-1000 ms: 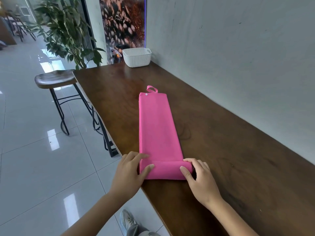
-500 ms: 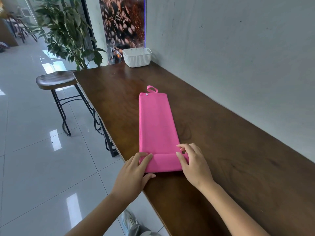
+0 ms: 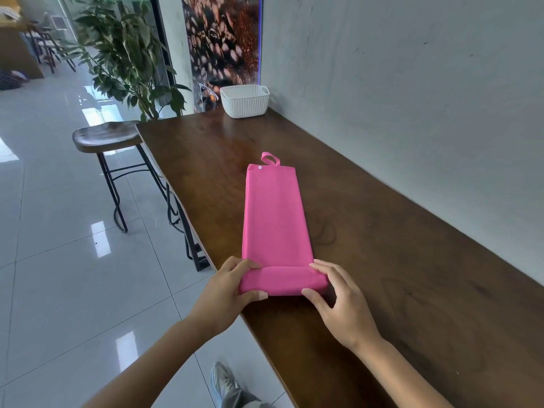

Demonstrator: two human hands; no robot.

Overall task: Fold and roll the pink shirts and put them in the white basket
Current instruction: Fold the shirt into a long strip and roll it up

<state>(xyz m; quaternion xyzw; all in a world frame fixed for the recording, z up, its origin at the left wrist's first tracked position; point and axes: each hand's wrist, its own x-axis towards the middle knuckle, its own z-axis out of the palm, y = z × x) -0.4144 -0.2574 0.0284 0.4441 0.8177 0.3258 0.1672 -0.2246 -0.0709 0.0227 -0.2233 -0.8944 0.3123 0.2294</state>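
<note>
A pink shirt (image 3: 275, 219) lies folded into a long narrow strip on the dark wooden table (image 3: 397, 260), a small loop and a white snap at its far end. Its near end is rolled into a short thick roll. My left hand (image 3: 226, 290) grips the roll's left end, fingers over the top and thumb at the front. My right hand (image 3: 338, 298) grips the right end the same way. The white basket (image 3: 245, 101) stands at the table's far end by the wall; nothing shows above its rim.
A grey wall (image 3: 412, 98) runs along the table's right side. Left of the table stand a wooden stool (image 3: 107, 138) with black metal legs and a leafy plant (image 3: 126, 57) on the shiny tiled floor. My shoe (image 3: 223, 384) shows below the table edge.
Both hands have turned the roll further along the strip, so it is thicker and the flat part shorter. The fingers have curled round the roll's ends.
</note>
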